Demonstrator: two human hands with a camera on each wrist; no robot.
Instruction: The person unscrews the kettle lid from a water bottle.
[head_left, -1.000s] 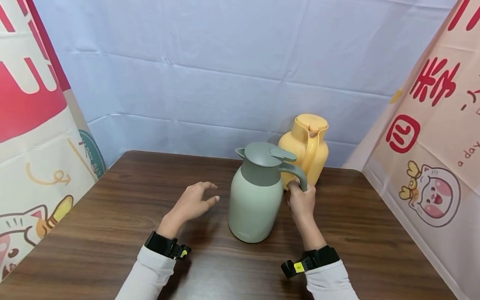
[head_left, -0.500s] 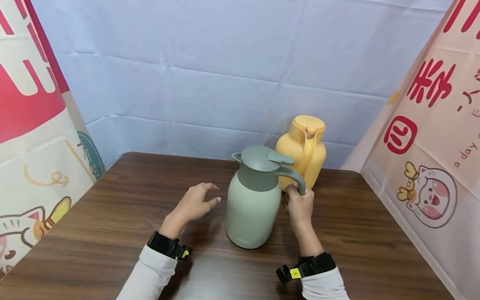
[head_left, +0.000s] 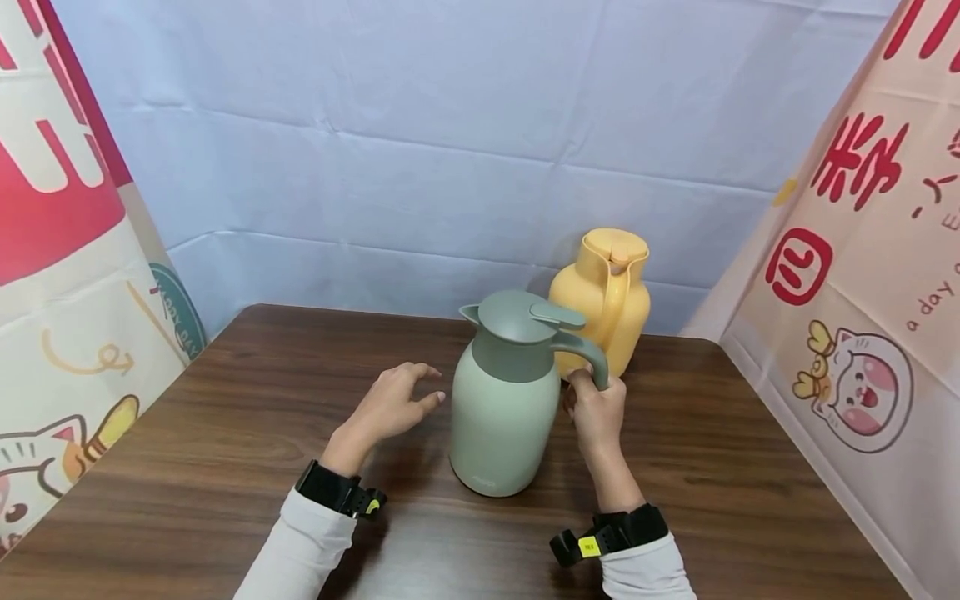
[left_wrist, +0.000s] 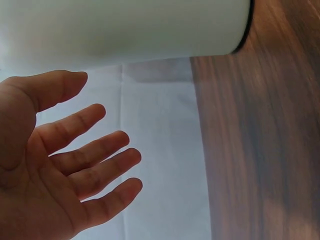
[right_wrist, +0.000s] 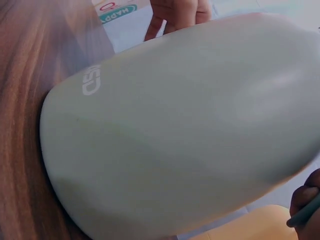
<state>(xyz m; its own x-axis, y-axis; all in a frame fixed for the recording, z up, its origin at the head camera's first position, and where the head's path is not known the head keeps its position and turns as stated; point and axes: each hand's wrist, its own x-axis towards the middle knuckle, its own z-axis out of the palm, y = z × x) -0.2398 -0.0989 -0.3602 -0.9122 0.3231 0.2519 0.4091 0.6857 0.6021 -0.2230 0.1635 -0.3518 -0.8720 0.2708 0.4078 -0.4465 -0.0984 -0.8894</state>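
A pale green thermos jug (head_left: 504, 425) with a darker green lid, spout and handle stands upright near the middle of the table. My right hand (head_left: 600, 412) grips the lower end of its handle (head_left: 588, 348) from the right. To the jug's left my left hand (head_left: 392, 402) hovers apart from it, fingers spread and relaxed, holding nothing. In the left wrist view the palm and fingers (left_wrist: 95, 170) lie just below the jug's side. The right wrist view is filled by the jug body (right_wrist: 180, 130), with curled fingers of the right hand (right_wrist: 307, 200) at the lower right edge.
Behind the green jug, slightly right, stands a yellow thermos jug (head_left: 628, 312), partly hidden by it. The brown wooden table (head_left: 225, 433) ends at a pale blue cloth backdrop (head_left: 360, 192). Printed cloths (head_left: 862, 275) hang along both sides.
The green jug and my right hand have shifted slightly left and toward me, then held nearly still. The left hand has barely moved in the view.
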